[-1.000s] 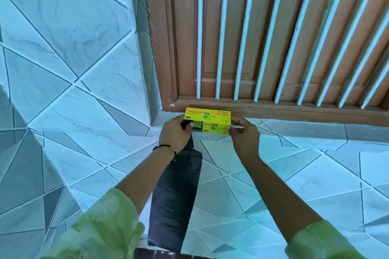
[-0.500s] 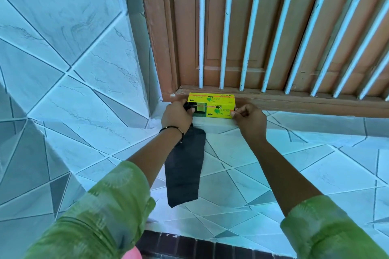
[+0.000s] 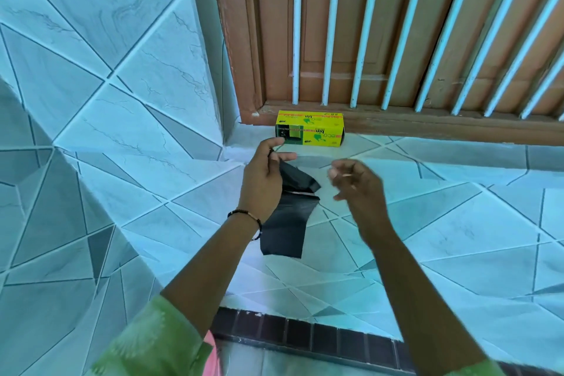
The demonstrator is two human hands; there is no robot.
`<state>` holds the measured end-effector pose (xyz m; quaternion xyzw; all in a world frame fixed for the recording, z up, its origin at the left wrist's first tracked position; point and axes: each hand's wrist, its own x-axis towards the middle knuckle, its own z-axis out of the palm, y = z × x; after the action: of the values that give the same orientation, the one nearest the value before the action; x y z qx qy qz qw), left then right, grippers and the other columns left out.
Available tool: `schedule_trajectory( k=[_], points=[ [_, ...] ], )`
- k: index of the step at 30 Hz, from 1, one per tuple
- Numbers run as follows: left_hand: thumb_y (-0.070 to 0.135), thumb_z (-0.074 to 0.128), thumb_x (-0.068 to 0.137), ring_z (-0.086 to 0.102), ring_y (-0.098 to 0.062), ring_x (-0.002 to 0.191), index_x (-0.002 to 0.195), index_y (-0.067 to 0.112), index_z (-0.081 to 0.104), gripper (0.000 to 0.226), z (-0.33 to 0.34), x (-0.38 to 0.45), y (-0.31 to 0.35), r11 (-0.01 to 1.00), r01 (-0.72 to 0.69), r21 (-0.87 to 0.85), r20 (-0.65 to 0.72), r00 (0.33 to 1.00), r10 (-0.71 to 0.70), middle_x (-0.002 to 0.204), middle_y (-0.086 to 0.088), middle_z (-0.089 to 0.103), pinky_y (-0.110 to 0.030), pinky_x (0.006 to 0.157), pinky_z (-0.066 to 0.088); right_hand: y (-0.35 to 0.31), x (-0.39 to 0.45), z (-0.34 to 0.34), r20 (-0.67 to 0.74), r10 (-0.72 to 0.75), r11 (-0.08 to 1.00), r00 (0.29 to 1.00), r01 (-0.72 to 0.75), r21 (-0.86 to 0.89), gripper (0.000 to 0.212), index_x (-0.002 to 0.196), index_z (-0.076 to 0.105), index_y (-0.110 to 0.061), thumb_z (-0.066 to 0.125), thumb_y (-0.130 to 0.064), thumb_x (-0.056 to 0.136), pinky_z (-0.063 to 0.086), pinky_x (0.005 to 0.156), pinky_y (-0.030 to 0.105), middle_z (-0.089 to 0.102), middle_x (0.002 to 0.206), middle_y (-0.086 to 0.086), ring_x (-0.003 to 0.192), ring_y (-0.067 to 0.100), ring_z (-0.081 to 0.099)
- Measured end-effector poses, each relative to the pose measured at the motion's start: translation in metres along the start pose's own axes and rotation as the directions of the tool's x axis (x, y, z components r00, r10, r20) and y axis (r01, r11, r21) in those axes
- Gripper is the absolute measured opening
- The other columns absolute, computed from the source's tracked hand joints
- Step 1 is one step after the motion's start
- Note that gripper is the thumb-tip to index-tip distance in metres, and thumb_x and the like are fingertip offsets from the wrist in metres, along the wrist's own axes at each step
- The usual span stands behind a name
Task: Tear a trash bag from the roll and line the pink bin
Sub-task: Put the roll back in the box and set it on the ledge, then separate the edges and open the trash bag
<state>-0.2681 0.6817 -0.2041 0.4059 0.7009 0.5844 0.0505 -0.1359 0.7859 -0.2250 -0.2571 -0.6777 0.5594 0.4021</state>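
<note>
Off the yellow box, both hands have lifted.

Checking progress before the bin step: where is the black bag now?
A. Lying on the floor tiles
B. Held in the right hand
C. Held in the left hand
C: the left hand grips the black bag, which hangs below it; the right hand holds nothing.

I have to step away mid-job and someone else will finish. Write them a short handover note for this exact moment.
Left hand: grips the folded black trash bag, which hangs free of the box.
Right hand: empty, fingers loosely curled, beside the bag.
Yellow bag box: on the tiled ledge against the wooden frame.
Done: bag torn off.
Left: unfold it and line the pink bin, just visible at the bottom edge.
</note>
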Motion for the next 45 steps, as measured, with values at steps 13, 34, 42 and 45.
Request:
schedule_trajectory(
  k=[13,34,42,45],
  points=[
    [0.069,0.066,0.06,0.056,-0.014,0.12,0.141,0.034,0.024,0.097,-0.036,-0.072,-0.004,0.802,0.439,-0.405,0.375,0.88,-0.292,0.127,0.004,0.06,-0.038,0.106,0.041,0.017,-0.109,0.004,0.142,0.353,0.935,0.925,-0.346,-0.073,0.012,0.073,0.064,-0.014,0.067,-0.018,0.084,0.047,0.063,0.02,0.063,0.069,-0.001,0.068,0.016,0.059],
    [0.057,0.072,0.065,0.065,-0.024,0.108,0.107,0.02,0.064,0.056,-0.07,-0.165,-0.054,0.692,0.714,-0.107,0.721,0.535,-0.441,0.113,-0.006,0.07,-0.045,0.094,0.052,0.016,-0.189,0.024,0.097,0.471,0.808,0.877,-0.474,0.35,0.019,0.093,0.07,-0.004,0.066,-0.011,0.076,0.056,0.066,0.029,0.074,0.088,0.01,0.082,0.023,0.07],
    [0.023,0.063,0.085,0.066,-0.03,0.101,0.106,0.008,0.068,0.026,-0.064,-0.211,-0.047,0.5,0.812,-0.301,0.641,0.561,-0.524,0.111,-0.015,0.07,-0.045,0.09,0.053,0.012,-0.215,0.026,0.305,0.597,0.671,0.742,-0.67,0.319,0.035,0.112,0.063,0.0,0.051,-0.027,0.092,0.058,0.075,0.032,0.071,0.101,0.014,0.089,0.023,0.068],
    [0.026,0.059,0.086,0.069,-0.026,0.087,0.101,0.006,0.066,0.026,-0.065,-0.212,-0.042,0.42,0.81,-0.409,0.566,0.586,-0.58,0.104,-0.016,0.07,-0.037,0.074,0.058,0.015,-0.229,0.022,0.3,0.652,0.66,0.697,-0.716,0.228,0.03,0.108,0.064,0.002,0.064,-0.016,0.083,0.056,0.076,0.032,0.069,0.104,0.02,0.086,0.027,0.067]
  ],
)
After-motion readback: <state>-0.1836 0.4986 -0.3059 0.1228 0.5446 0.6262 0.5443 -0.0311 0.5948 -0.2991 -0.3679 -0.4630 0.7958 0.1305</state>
